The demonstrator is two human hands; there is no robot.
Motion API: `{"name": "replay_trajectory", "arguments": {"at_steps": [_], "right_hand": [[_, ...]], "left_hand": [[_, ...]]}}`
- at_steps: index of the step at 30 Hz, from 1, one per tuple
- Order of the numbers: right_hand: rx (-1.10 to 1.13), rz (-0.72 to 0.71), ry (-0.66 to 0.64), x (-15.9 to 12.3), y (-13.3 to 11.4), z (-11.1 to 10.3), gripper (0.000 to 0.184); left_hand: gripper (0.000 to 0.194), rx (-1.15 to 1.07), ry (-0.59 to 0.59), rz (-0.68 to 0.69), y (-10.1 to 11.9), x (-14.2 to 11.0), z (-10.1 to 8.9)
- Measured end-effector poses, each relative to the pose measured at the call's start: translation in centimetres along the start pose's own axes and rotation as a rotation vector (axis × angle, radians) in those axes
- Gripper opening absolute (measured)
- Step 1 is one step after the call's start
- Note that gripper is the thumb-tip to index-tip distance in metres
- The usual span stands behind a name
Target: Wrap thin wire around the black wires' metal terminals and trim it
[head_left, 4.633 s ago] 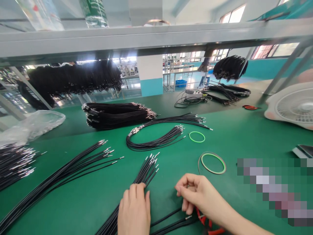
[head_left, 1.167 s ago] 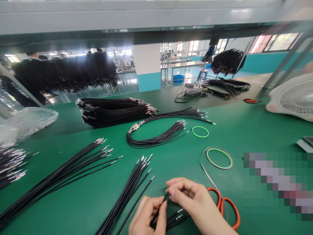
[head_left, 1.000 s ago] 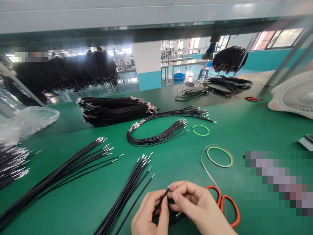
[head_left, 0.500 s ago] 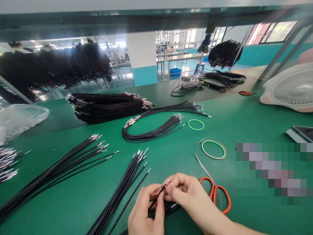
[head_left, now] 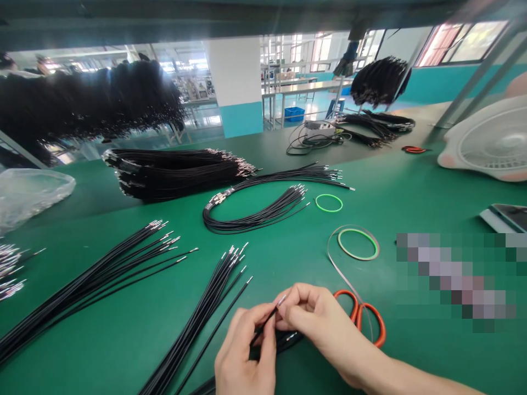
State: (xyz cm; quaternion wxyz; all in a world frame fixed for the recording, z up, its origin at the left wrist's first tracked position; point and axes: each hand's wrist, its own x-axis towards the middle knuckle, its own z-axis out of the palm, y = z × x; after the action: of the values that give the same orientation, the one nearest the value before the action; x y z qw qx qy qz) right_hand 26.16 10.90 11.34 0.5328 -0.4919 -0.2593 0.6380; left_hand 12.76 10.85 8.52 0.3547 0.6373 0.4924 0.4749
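Pinching a thin black wire point(head_left: 267, 321), its metal terminal point(head_left: 282, 300) pointing away, between my left hand point(head_left: 245, 356) and right hand point(head_left: 315, 318), held together above the green surface point(head_left: 313, 373), just beside orange-handled scissors point(head_left: 360, 314).

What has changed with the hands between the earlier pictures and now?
The left hand has lifted off the wire bundle and moved right, toward the right hand. Their fingers now pinch one black wire with a metal tip. The orange-handled scissors are no longer covered by the right hand. The coiled wires and tape roll stayed in place.
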Motion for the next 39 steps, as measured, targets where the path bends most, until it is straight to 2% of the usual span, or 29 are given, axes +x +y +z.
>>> {"name": "replay_trajectory", "arguments": {"at_steps": [9, 14, 19, 22, 29, 35, 39], "right_hand": [[-0.012, 0.005, -0.018, -0.2, -0.4, 0.0, 0.013], [-0.016, -0.001, -0.025, -0.2, -0.3, 0.1, 0.013], [-0.007, 0.002, -0.023, -0.2, -0.3, 0.0, 0.013], [-0.025, -0.006, -0.028, -0.1, -0.3, -0.1, 0.013], [-0.100, -0.041, -0.050, 0.2, -0.2, -0.3, 0.022], [-0.209, 0.008, -0.073, 0.5, -0.5, -0.6, 0.032], [-0.254, 0.001, -0.071, 0.5, -0.3, -0.7, 0.032]], "left_hand": [[0.020, 0.014, -0.014, 0.025, -0.1, 0.0, 0.0], [0.021, 0.029, -0.018, 0.087, -0.2, 0.2, -0.2], [0.024, 0.073, -0.088, 0.108, -0.5, 0.3, -0.6], [0.023, 0.037, -0.053, 0.023, -0.4, 0.2, -0.5], [0.026, -0.187, -0.048, -0.284, -0.2, 0.4, -0.2], [0.027, -0.263, -0.006, -0.384, 0.7, 0.8, -0.3], [0.025, -0.303, -0.003, -0.425, 1.3, 1.1, -0.4]]}}
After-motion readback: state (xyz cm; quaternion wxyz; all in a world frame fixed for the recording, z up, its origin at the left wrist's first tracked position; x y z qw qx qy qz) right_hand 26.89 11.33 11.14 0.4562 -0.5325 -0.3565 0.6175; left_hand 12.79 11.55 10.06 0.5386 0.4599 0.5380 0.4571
